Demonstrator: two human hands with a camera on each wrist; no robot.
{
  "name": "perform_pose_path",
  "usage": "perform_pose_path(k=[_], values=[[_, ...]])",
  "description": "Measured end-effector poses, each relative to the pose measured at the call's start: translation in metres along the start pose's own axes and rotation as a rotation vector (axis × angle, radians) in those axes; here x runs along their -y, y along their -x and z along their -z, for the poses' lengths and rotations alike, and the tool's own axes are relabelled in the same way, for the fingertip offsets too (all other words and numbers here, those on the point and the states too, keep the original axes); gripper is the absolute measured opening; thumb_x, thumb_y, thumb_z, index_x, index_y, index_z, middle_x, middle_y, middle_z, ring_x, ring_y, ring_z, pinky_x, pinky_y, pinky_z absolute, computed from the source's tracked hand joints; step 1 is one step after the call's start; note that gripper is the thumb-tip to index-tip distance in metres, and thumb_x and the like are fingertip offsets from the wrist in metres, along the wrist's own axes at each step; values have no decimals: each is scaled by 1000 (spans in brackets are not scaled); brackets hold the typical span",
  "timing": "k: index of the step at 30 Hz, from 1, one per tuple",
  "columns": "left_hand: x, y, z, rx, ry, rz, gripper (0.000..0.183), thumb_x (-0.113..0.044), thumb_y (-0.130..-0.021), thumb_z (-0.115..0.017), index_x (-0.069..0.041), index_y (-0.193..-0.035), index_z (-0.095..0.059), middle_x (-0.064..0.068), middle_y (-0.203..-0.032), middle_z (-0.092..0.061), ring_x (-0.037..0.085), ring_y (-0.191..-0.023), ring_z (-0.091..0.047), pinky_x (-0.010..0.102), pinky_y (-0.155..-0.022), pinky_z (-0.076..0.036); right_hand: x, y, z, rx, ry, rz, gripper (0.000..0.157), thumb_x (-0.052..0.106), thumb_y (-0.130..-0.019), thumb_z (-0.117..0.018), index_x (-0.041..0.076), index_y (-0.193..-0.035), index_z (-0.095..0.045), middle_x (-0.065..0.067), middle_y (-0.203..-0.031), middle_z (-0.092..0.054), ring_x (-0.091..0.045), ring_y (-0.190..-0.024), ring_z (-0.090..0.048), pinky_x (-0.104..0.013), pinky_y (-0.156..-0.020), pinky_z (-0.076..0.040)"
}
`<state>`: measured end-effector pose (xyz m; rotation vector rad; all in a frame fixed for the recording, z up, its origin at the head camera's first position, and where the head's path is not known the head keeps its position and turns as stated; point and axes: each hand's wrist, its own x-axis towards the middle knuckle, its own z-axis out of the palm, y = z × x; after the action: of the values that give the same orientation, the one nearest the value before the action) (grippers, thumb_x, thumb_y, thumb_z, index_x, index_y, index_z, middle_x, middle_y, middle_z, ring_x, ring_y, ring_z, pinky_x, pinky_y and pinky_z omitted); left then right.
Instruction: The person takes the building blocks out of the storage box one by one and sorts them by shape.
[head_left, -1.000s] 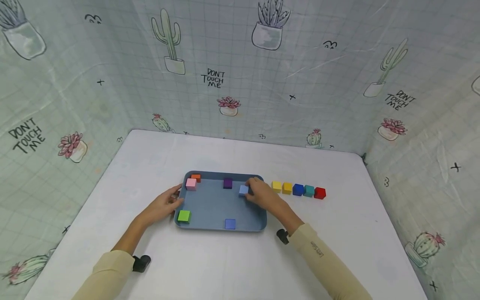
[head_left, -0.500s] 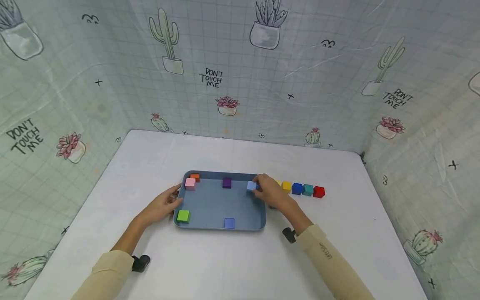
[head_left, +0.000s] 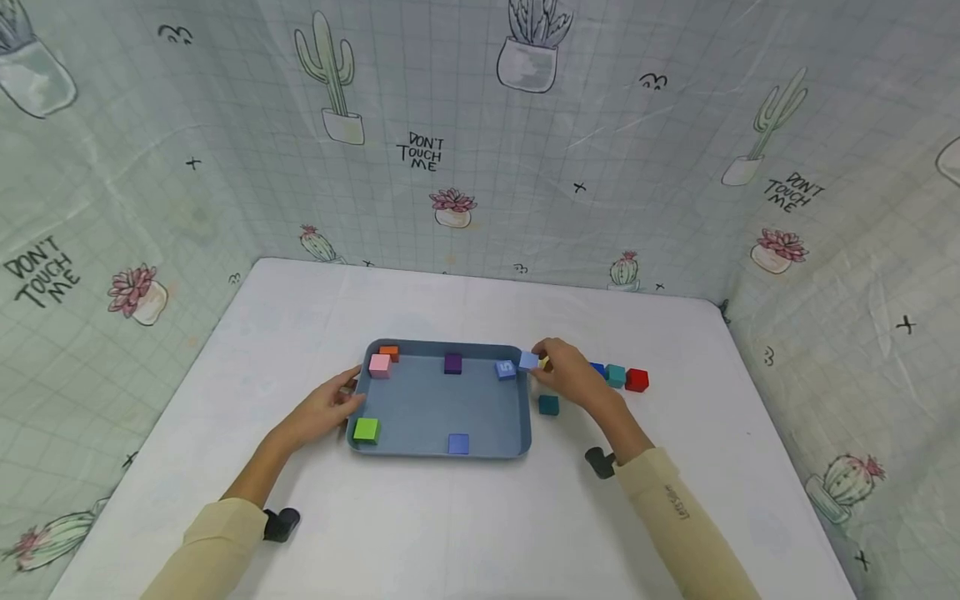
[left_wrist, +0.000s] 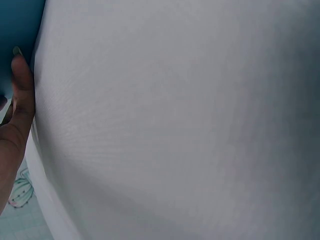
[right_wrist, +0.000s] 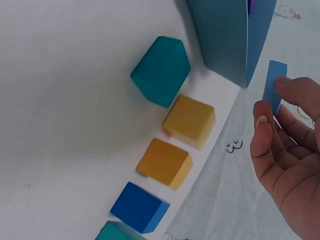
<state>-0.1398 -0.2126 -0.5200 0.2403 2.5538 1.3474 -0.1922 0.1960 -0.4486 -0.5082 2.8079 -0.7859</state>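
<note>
My right hand (head_left: pixel 570 373) pinches a light blue block (head_left: pixel 528 361) between thumb and fingers, over the right rim of the blue-grey tray (head_left: pixel 420 408). The right wrist view shows the same block edge-on in the fingertips. My left hand (head_left: pixel 330 404) holds the tray's left side, thumb at the rim; in the left wrist view its thumb lies along the tray wall. Inside the tray sit another light blue block (head_left: pixel 506 369), a purple block (head_left: pixel 453 363), a pink block (head_left: pixel 379 366), an orange block (head_left: pixel 388 352), a green block (head_left: pixel 366 430) and a blue block (head_left: pixel 458 443).
Right of the tray is a dark teal block (head_left: pixel 549 405). A row behind the right hand includes two yellow blocks (right_wrist: pixel 190 122), a dark blue block (right_wrist: pixel 140 207), a teal block (head_left: pixel 615 376) and a red block (head_left: pixel 637 380). A cactus-print cloth (head_left: pixel 480 125) hangs behind the white table (head_left: pixel 450 533).
My right hand has carried the light blue block rightward, from inside the tray to over its right rim. The other light blue block and the dark teal block have come into view. The left hand stays put.
</note>
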Motion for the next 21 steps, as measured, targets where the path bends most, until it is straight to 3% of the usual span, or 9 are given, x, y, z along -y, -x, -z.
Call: perform_pose_path(k=[8,21], values=[[-1,0,1,6,9,-13,64,-23,-95,-56,4,-145,-26,24,-126,-46,26,-95,-51,31,-71,-48,-12,6,6,23,-19,-55,35,12,-88,-67,0,-119,-54,-11,-110,-57,-24,-94,-57,-32,-80,-50],[-2,1,-1,8,-8,1,63,-24,-96,-55,-1,-147,-26,23,-129,-45,30,-100,-52,34,-75,-49,-38,29,11,43,-12,-71,36,9,-86,-68,-2,-118,-56,-13,-109,-58,-25,-93,-56,-35,-82,-50]])
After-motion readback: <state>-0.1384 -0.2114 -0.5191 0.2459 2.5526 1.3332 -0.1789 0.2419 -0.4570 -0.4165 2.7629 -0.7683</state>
